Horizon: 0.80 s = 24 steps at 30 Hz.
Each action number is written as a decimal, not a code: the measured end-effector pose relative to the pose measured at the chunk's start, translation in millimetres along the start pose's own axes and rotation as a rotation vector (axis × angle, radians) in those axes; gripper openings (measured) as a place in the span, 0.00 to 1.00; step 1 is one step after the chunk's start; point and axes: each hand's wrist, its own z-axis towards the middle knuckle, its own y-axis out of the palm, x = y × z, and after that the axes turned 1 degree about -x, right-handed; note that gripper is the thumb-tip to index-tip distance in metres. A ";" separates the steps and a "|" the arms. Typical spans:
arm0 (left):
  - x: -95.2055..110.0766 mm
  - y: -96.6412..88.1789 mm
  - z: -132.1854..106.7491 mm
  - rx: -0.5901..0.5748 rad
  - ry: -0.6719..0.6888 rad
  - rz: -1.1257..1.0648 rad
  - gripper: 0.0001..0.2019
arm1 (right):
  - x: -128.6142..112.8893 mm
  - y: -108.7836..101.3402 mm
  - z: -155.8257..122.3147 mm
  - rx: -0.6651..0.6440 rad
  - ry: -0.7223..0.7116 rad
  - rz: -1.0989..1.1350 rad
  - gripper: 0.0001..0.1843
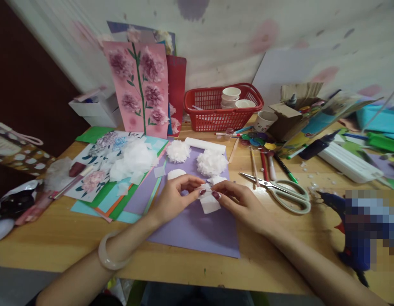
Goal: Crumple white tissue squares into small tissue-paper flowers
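Note:
Over a purple sheet of paper [197, 238], my left hand [174, 197] and my right hand [244, 202] meet, both closed in a pinch. Between their fingertips is a small piece of white tissue paper [210, 205], with more white paper showing behind the fingers. Two fluffy white paper flowers, a left one [178, 151] and a right one [212, 162], lie just beyond my hands. A white round piece [176, 173] is partly covered by my left hand. To the left, a loose pile of white tissue squares [135, 159] rests on coloured papers.
Scissors [289, 195] lie right of my right hand, and a blue glue gun [337, 204] lies farther right. A red basket [212, 121] with paper cups stands at the back. A pink flower picture [142, 89] leans against the wall. Pens and a white roll [205, 145] lie beyond the flowers.

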 end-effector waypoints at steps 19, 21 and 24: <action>-4.5 0.3 4.5 0.035 -0.140 -0.493 0.17 | -6.3 -3.7 -8.2 0.263 -0.221 -0.129 0.04; -2.0 2.4 3.3 0.029 -0.155 -0.465 0.17 | -7.8 -0.7 -11.2 0.255 -0.235 -0.018 0.07; 1.6 4.2 1.1 0.008 -0.163 -0.423 0.17 | -9.4 6.3 -13.4 0.183 -0.147 0.129 0.08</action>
